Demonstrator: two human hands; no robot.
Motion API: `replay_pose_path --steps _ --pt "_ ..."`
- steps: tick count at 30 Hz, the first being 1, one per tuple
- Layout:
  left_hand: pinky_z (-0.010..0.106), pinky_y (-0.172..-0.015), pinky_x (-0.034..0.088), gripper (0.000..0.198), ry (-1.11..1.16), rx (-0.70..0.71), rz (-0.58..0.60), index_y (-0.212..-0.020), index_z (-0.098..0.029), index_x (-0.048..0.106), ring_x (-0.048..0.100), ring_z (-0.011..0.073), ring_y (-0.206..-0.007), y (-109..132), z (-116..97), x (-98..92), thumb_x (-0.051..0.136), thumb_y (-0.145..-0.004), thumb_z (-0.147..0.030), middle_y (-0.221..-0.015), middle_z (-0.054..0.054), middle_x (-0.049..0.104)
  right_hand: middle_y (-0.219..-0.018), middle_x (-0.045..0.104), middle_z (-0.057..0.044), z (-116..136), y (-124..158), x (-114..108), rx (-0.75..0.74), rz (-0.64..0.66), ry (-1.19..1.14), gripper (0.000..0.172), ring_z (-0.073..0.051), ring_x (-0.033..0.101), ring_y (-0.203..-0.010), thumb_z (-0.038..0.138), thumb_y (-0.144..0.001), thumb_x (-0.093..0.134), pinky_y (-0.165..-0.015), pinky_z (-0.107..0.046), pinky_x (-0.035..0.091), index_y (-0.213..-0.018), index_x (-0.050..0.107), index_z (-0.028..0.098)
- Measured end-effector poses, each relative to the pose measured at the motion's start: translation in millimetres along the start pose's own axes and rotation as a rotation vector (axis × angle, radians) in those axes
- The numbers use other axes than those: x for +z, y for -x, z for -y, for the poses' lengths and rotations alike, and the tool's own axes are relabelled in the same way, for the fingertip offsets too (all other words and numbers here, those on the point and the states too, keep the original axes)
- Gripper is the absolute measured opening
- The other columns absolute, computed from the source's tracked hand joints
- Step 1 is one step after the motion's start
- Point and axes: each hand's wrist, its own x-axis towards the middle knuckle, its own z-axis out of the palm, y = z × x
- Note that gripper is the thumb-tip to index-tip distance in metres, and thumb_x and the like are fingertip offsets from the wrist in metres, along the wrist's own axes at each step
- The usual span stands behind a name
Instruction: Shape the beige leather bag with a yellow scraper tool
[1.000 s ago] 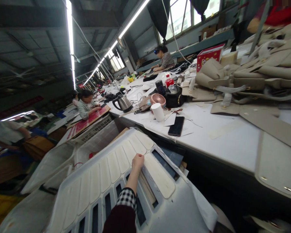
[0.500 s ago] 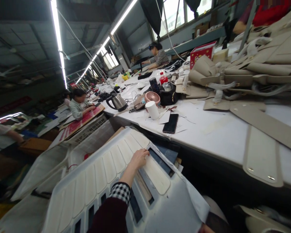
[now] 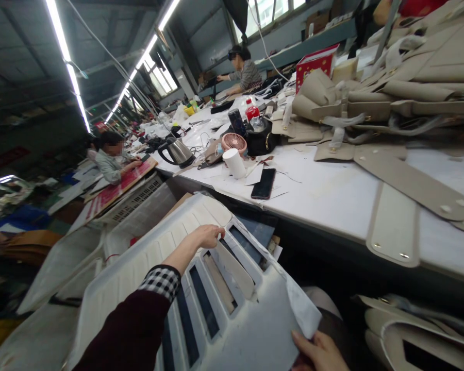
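Note:
A large white die-cut sheet point(image 3: 255, 335) lies tilted in front of me, with rows of pale oblong strips and several dark empty slots. My left hand point(image 3: 208, 236), in a dark sleeve with a checked cuff, reaches across it, and its fingers are closed on the top end of one pale strip point(image 3: 237, 273) that stands lifted out of its slot. My right hand point(image 3: 320, 353) shows at the bottom edge, gripping the sheet's near right corner.
To the right runs a long white table point(image 3: 332, 201) with a black phone point(image 3: 263, 183), a white roll point(image 3: 234, 163), a pink fan point(image 3: 234, 141), a kettle point(image 3: 176, 152), flat beige pieces point(image 3: 394, 224) and piled beige bags point(image 3: 410, 87). White trays point(image 3: 62, 268) lie left. Two seated people point(image 3: 110, 157) point(image 3: 243, 69) work farther off.
My left hand slid up and left along the sheet and pulled one strip up out of its slot. More dark slots show. My right hand came into view at the sheet's corner.

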Motion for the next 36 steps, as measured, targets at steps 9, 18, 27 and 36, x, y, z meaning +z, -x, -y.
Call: replay_pose_path --steps 9,18,27,36 --pt "0.047 -0.103 0.036 0.021 -0.043 0.130 0.076 -0.101 -0.021 0.068 0.062 0.0231 -0.102 10 -13 -6.3 0.057 -0.083 -0.020 -0.101 0.004 0.072 -0.072 0.068 -0.007 -3 11 7 -0.018 -0.051 -0.035 0.054 -0.016 0.064 -0.057 0.053 -0.063 0.081 -0.047 -0.025 0.057 -0.091 0.061 0.011" --pt "0.028 -0.077 0.042 0.026 0.075 0.471 0.181 -0.091 -0.029 0.072 0.065 0.0220 -0.085 28 -114 27.4 0.070 -0.076 -0.050 -0.090 0.000 0.074 -0.076 0.068 -0.007 10 23 8 -0.019 -0.015 -0.008 0.054 -0.015 0.063 -0.059 0.050 -0.062 0.083 -0.051 -0.027 0.058 -0.092 0.062 0.010" --pt "0.026 -0.075 0.034 0.040 0.246 0.511 -0.035 -0.059 -0.017 0.050 0.048 0.0127 -0.063 47 -119 32.2 0.059 -0.087 -0.043 -0.058 -0.004 0.049 -0.076 0.067 -0.007 18 26 12 -0.079 0.019 0.024 0.056 -0.019 0.065 -0.064 0.057 -0.062 0.080 -0.054 -0.029 0.058 -0.089 0.062 0.011" --pt "0.023 -0.055 0.031 0.045 0.397 0.411 -0.153 -0.065 -0.017 0.053 0.045 0.0113 -0.058 56 -95 -11.1 0.049 -0.090 -0.054 -0.058 -0.004 0.048 -0.080 0.070 -0.009 -7 24 7 -0.055 -0.013 0.046 0.047 -0.020 0.067 -0.069 0.052 -0.070 0.076 -0.057 -0.030 0.059 -0.090 0.063 0.011"
